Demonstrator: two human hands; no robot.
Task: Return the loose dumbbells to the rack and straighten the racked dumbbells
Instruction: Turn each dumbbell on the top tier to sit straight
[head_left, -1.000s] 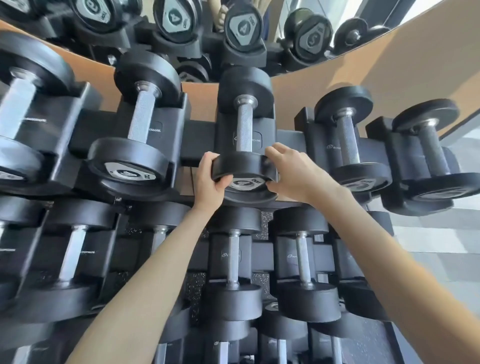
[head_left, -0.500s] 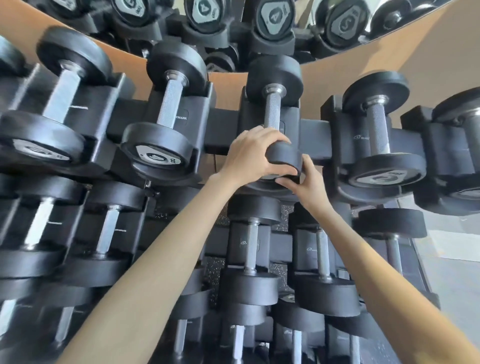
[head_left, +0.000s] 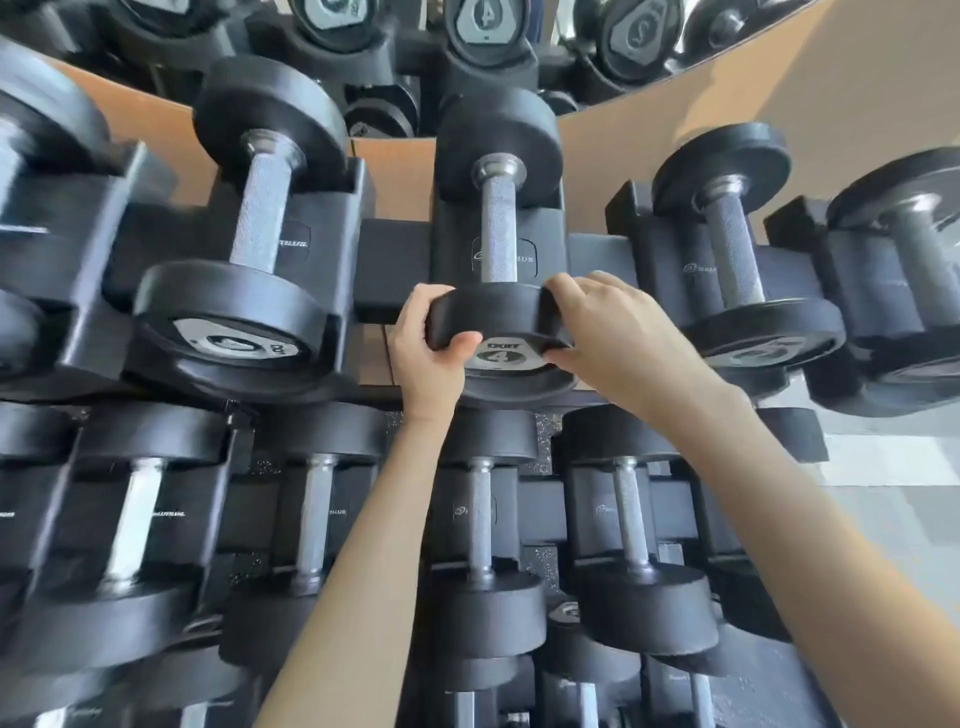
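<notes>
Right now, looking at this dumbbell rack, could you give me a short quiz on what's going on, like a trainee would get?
1. True or false: the left hand and the right hand both grip the near head of the dumbbell marked 4.
2. Its handle is: A) wrapped by a hand, B) bare, C) hidden.
3. Fill in: behind the rack, a ___ reflects more dumbbells.
Key: 1 true; 2 B; 3 mirror.

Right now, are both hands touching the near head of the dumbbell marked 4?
Touching. The head view shows the left hand and right hand curled round opposite sides of the dumbbell, at its near head.
</notes>
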